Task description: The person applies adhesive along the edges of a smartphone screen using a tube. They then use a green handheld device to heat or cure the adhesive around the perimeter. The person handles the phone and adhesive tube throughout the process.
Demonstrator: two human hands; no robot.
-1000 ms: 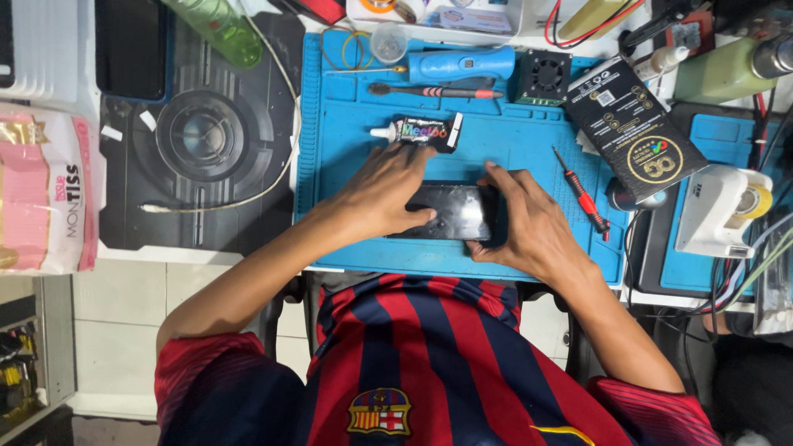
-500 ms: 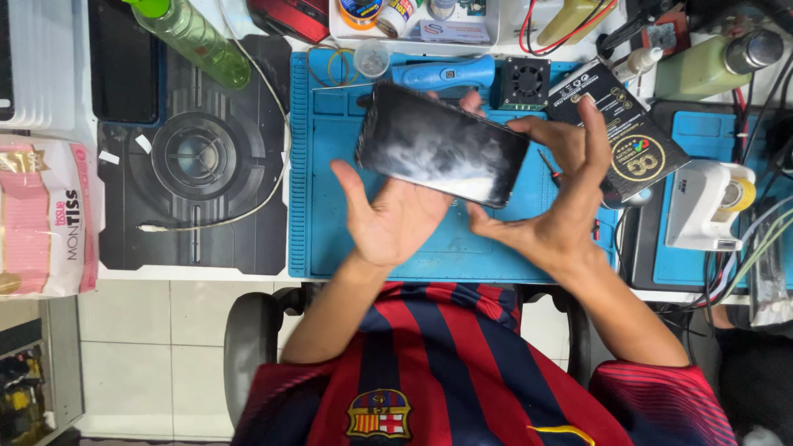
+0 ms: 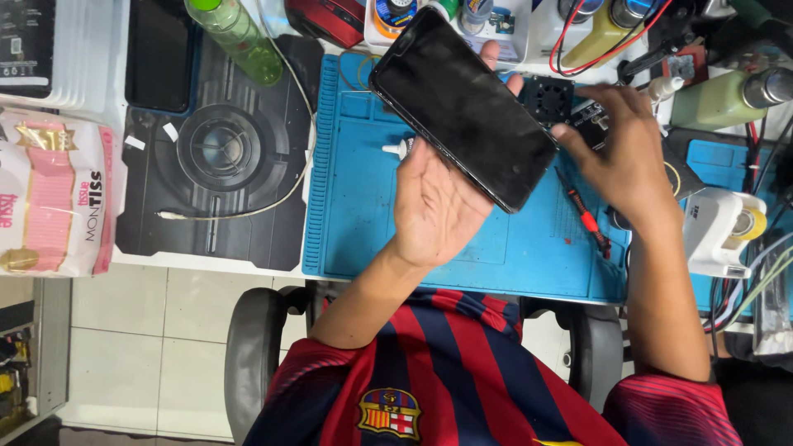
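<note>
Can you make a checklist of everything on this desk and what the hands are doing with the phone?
Surface: blue work mat on a white desk, with a black mat beside it.
Job's things: black phone, dark screen up, lifted above the blue work mat.
Clutter: red screwdriver, green bottle, pink tissue pack, small black fan, white tape dispenser.
Grippers: left hand supports the phone from below; right hand is off the phone, fingers spread over the mat's far right part.
Cables: white cable on the black mat; red wires at the back.
Surroundings: tiled floor, chair.
</note>
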